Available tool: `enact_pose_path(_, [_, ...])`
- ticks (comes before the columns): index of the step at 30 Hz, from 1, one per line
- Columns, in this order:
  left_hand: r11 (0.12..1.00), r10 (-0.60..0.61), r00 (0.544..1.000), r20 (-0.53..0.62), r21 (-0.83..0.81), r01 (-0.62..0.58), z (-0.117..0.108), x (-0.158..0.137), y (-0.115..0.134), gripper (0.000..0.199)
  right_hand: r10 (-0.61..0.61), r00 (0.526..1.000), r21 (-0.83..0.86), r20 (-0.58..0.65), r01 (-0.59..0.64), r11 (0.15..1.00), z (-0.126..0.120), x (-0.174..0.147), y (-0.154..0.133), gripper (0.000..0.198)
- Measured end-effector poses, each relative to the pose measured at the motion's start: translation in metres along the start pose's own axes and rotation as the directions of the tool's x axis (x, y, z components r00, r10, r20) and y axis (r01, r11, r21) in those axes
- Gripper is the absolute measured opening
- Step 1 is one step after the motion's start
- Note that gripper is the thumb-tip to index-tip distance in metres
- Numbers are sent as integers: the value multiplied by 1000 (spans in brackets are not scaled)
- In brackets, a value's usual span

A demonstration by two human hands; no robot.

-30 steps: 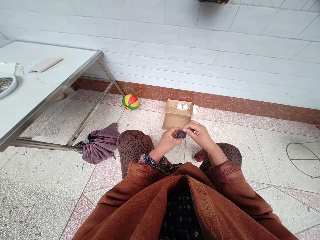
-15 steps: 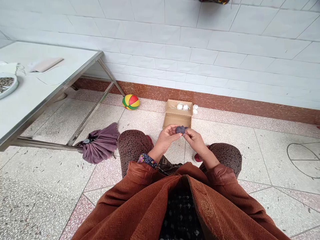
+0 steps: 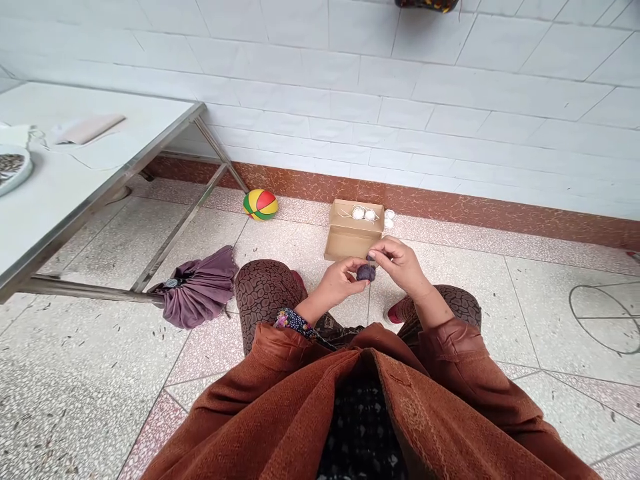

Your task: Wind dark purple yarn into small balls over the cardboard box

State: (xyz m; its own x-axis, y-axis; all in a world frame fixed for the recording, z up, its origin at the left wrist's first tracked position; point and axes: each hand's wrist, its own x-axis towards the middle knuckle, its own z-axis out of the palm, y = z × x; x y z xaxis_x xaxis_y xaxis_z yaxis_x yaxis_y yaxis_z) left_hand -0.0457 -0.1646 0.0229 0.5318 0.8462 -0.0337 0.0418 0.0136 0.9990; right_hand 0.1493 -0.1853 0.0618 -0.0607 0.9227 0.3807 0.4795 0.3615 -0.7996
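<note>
1. The left hand (image 3: pixel 344 280) was closed around the dark purple yarn ball (image 3: pixel 366 273), its thumb and fingers bearing on the sides.
2. The right hand (image 3: pixel 400 267), just beside and slightly ahead of the left hand, had thumb and forefinger pinched together on a dark yarn strand (image 3: pixel 371 257) that ran down to the ball.
3. The yarn ball was thus at the left hand's fingertips, nearer the body than the right hand's fingertips and above the speckled floor (image 3: pixel 345 303).
4. Ahead of both hands stood an open cardboard box (image 3: pixel 350 248); 2 white yarn balls (image 3: pixel 364 213) lay in its far section, and 2 small white objects (image 3: pixel 389 219) sat just right of it.
5. Ahead and left of the left hand, a red, yellow and green ball (image 3: pixel 260 204) rested near a table leg.
6. Directly left of that hand lay a gathered purple umbrella (image 3: pixel 203 287).
7. Farther left, the metal-framed table (image 3: pixel 75 180) bore a dish (image 3: pixel 23 177) of what looked like seeds.
</note>
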Motion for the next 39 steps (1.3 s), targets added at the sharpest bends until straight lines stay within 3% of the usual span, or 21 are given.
enact_pose_path(3, [992,13,997,79,-128,-3,0,-4,6,50,84,993,8,-79,-84,996,9,0,18,24])
enact_pose_path(6, [955,-10,994,108,-293,41,-2,-6,10,66,179,981,55,-78,-175,983,23,-12,34,25])
enact_pose_path(10, [919,-107,989,103,-370,138,-3,-6,11,58,213,977,79,-25,-210,974,38,-32,44,28])
enact_pose_path(15, [898,-138,990,-26,-425,114,-3,-3,4,55,121,992,7,22,-121,993,41,-43,36,28])
enact_pose_path(20, [944,-118,981,-153,-323,63,-9,0,-1,53,-26,987,-35,159,32,999,25,-43,11,21])
enact_pose_path(23, [966,-115,988,-104,-246,86,-11,-1,-1,51,-93,974,-26,205,100,995,13,-35,-4,21])
enact_pose_path(26, [961,-123,991,54,-242,132,-8,-5,1,53,-114,977,-10,179,118,993,5,-21,-8,22])
enact_pose_path(29, [951,-107,984,142,-273,143,-3,-8,3,55,-72,993,-17,95,74,997,4,-9,1,23])
enact_pose_path(33, [923,-91,988,127,-362,132,1,-10,5,62,51,999,38,-11,-51,998,14,-7,20,29])
enact_pose_path(36, [895,-95,990,107,-426,132,1,-10,5,70,212,976,166,-49,-201,965,25,-14,29,35])
enact_pose_path(39, [874,-116,987,108,-461,153,1,-10,5,54,359,933,315,2,-341,886,32,-21,33,40])
